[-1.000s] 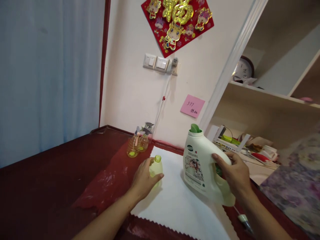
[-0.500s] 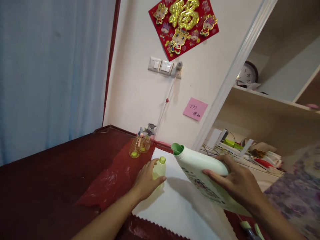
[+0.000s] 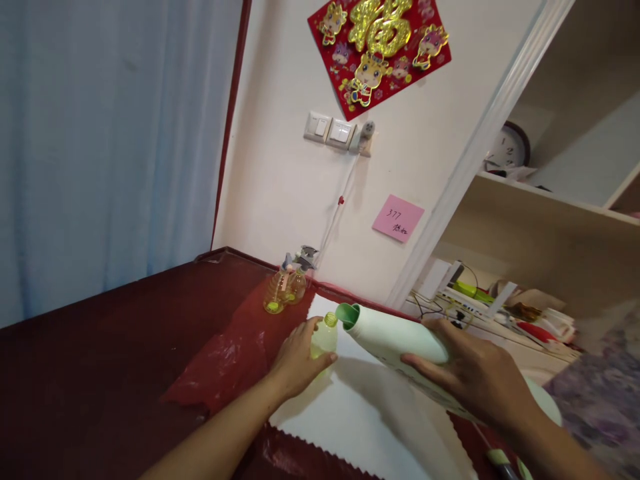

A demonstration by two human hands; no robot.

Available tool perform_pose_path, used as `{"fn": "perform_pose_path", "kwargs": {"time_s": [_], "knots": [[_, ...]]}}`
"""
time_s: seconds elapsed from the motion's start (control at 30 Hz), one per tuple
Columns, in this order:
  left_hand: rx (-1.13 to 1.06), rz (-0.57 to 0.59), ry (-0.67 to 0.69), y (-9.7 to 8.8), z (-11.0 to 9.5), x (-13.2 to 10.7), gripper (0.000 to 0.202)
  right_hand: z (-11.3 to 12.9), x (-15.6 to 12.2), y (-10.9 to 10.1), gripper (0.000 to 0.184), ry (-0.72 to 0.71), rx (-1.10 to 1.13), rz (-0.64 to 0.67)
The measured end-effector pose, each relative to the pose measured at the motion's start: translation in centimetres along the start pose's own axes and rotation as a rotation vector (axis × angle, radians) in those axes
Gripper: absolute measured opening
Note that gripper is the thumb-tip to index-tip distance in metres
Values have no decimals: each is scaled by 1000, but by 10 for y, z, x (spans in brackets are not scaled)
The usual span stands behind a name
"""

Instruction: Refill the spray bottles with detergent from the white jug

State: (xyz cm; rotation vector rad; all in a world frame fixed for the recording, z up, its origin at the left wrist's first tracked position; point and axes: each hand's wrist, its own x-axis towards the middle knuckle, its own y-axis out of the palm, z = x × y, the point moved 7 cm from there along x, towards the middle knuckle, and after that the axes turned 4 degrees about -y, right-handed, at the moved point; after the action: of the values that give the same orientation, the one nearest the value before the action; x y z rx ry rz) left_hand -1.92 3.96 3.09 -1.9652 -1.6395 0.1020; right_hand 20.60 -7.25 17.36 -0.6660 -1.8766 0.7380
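My left hand grips a small yellow-green translucent bottle, which stands upright and uncapped on a white sheet. My right hand is wrapped round the handle of a large pale green jug-like bottle, tipped well over to the left. Its green spout sits right beside the small bottle's open mouth, level with it or slightly above. I cannot make out whether any liquid is flowing. Part of the large bottle is hidden behind my right hand and forearm.
Two clear spray bottles stand near the wall on red plastic film over a dark red table. A grey-and-green tool lies at the lower right. Shelves with a clock and clutter are at right; a blue curtain hangs left.
My right hand has tilted the large bottle further and lowered its spout leftward to the small bottle's mouth. My left hand keeps its grip. The view has shifted slightly.
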Motion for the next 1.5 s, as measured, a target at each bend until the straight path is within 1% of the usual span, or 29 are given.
{"fn": "perform_pose_path", "kwargs": {"time_s": [0.2, 0.53, 0.87, 1.07, 1.37, 1.5], "knots": [[2, -4, 3, 0, 0, -1, 64, 4, 2, -1, 41, -59, -47, -32], [2, -3, 0, 0, 1, 0, 64, 8, 3, 1, 43, -102, -72, -23], [-1, 3, -2, 0, 0, -1, 65, 14, 6, -8, 44, -166, -74, -89], [-6, 4, 2, 0, 0, -1, 64, 12, 8, -4, 42, -159, -67, -44], [-13, 1, 7, -1, -1, -1, 65, 13, 9, -4, 44, -172, -84, -41], [-15, -5, 10, -1, 0, -1, 64, 13, 8, -6, 46, -182, -96, -65]]}}
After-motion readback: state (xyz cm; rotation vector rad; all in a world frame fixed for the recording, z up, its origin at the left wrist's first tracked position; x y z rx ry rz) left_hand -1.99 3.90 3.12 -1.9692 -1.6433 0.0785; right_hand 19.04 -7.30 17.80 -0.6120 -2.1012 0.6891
